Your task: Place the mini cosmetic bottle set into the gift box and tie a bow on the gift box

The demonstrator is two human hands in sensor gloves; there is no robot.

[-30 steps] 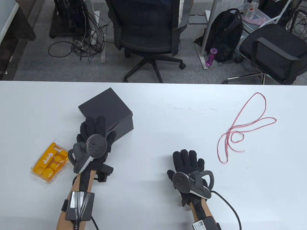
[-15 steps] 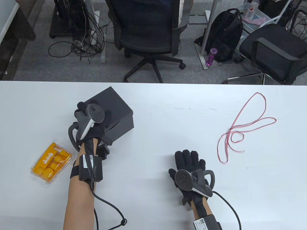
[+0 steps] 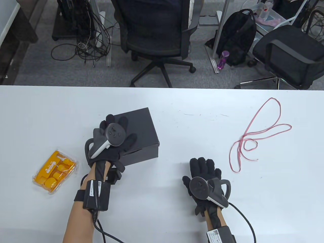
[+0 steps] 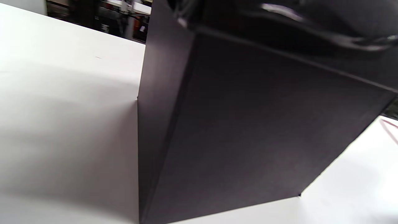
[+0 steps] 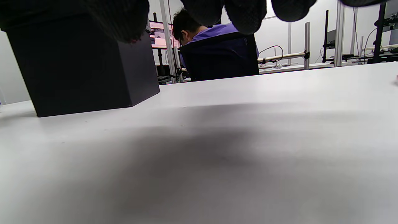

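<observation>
Left hand [image 3: 111,141] covers the near-left part of the box [image 3: 141,131] lid, so its grip there can't be told. Left wrist view is blurred, box top cut off by the edge. Bottle set [image 3: 54,170] labels too small to read

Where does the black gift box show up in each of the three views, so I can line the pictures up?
Table view: gift box left of centre on the table, left hand on its near-left part.
Left wrist view: it fills the centre and right, seen close up.
Right wrist view: upper left, standing on the table.
Shared landmark: the white table.
</observation>
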